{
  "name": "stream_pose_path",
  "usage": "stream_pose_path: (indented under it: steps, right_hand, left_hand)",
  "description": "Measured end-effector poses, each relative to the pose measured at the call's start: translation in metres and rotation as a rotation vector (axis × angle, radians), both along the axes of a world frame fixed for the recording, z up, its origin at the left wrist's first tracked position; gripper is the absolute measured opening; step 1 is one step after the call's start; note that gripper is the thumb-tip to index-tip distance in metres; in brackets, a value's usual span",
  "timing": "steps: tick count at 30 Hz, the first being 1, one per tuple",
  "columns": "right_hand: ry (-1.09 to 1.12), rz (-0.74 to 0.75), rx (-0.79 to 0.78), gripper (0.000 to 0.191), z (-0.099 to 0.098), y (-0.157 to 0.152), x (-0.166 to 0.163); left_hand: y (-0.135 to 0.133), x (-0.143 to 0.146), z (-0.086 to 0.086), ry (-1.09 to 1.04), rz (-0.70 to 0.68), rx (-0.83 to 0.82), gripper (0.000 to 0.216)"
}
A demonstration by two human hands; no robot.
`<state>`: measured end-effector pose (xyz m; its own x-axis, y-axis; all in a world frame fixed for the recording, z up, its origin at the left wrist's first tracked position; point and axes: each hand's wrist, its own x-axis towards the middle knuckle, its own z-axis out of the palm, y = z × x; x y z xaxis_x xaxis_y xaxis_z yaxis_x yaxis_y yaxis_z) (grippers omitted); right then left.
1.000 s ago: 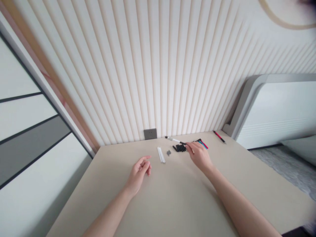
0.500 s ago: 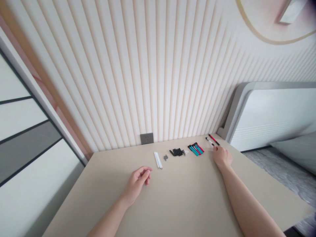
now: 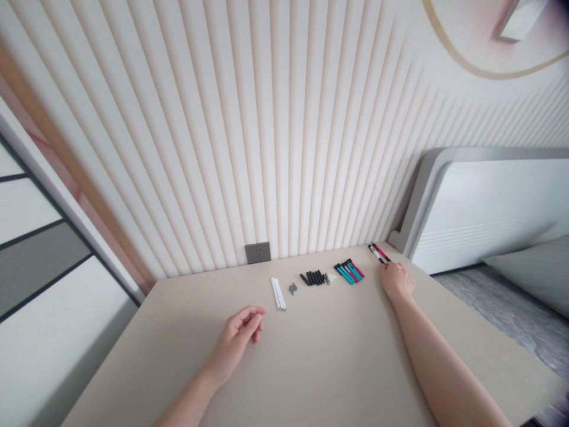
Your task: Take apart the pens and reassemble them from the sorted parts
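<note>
My right hand [image 3: 398, 280] is closed at the back right of the table, its fingers pinching the near end of a white pen [image 3: 376, 253] with black ends. Close alongside lies a red and black pen [image 3: 381, 252]. Loosely curled, with a gap between thumb and fingers, my left hand [image 3: 242, 329] holds nothing over the front left. The nearest things to it are several thin white sticks [image 3: 278, 294], like pen refills. Right of these are small grey pieces [image 3: 293, 289], black tubes [image 3: 315, 277], small pale pieces [image 3: 330, 277] and teal and red pen barrels [image 3: 349, 271].
The beige table [image 3: 311, 367] meets a ribbed wall with a dark socket [image 3: 258, 252]. To the right stand a pale headboard [image 3: 489, 201] and a bed with a pillow [image 3: 533, 258]. A white and grey panelled unit [image 3: 40, 255] is on the left.
The white pen in my right hand has come closer to the red pen and now lies beside it. My left hand keeps its loose curl. The view has shifted slightly.
</note>
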<state>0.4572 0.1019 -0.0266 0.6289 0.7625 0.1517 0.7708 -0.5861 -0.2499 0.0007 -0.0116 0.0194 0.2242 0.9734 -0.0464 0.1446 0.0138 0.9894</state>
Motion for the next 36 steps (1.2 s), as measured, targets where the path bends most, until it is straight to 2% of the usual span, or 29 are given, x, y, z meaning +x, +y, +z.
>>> stream_pose_path:
  steps: [19, 36]
  right_hand:
    - [0.099, -0.098, 0.032, 0.039, 0.0030, -0.0017, 0.0031]
    - [0.076, -0.103, 0.028, 0.039, 0.0041, -0.0006, 0.0025]
  left_hand:
    - [0.0001, -0.0010, 0.0000, 0.034, -0.022, 0.007, 0.033]
    - [0.0006, 0.0003, -0.0026, 0.024, -0.032, 0.010, 0.033]
